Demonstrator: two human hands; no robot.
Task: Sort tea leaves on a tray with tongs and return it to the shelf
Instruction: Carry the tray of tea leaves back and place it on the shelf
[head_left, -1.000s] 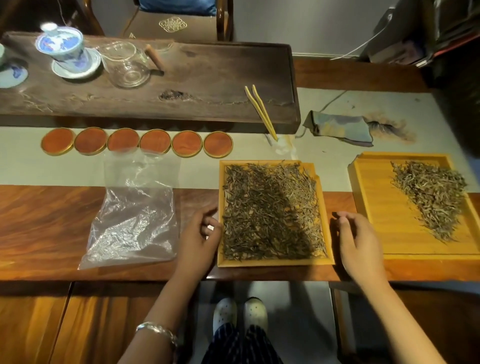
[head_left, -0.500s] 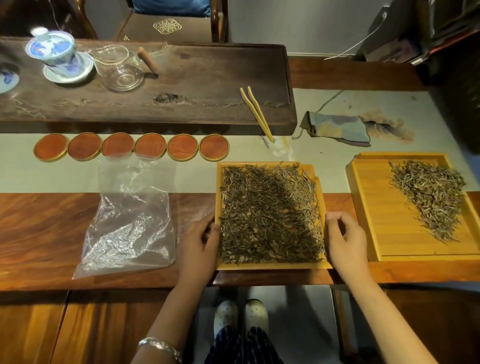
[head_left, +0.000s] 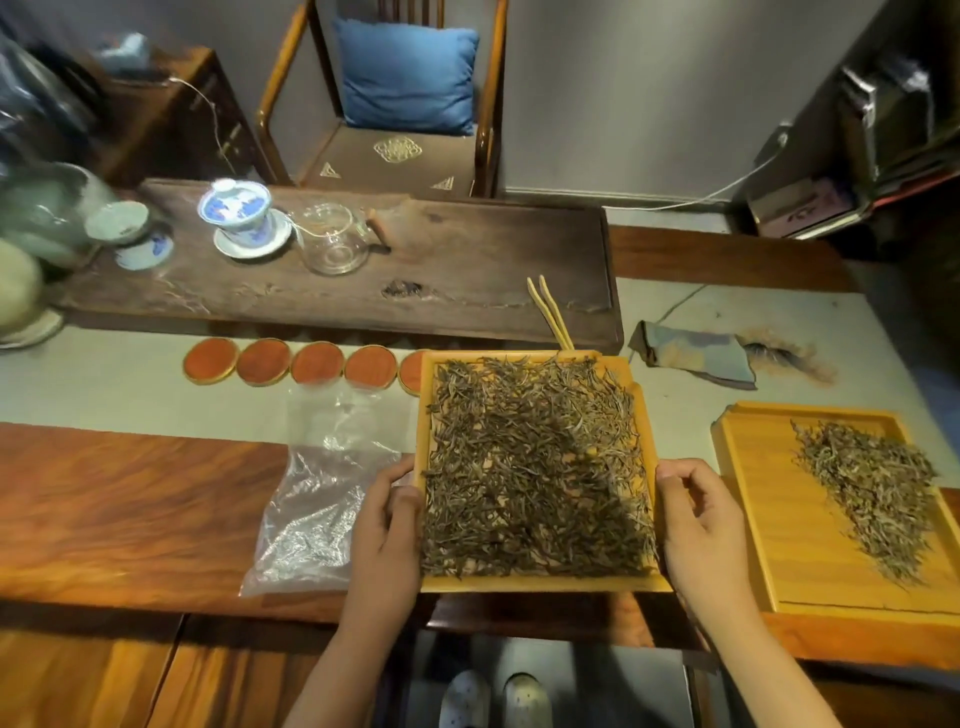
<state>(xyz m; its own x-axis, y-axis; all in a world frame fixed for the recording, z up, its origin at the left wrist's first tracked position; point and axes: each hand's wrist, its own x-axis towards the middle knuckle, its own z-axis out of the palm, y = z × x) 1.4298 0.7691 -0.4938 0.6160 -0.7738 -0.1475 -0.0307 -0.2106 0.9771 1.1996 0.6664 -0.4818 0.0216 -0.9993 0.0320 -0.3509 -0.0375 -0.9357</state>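
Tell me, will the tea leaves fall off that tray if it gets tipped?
Probably, yes. The tea leaves lie loose and thin, heaped near the low rim of the tray, so a tilt could spill them. They look dry and light, so a jolt might scatter some. The left hand and right hand grip opposite sides, which should help keep it level.

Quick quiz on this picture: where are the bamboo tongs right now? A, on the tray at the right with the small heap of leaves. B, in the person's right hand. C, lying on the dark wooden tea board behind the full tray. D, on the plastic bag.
C: the tongs lie on the dark tea board just behind the full tray, which the left hand and right hand grip by its sides.
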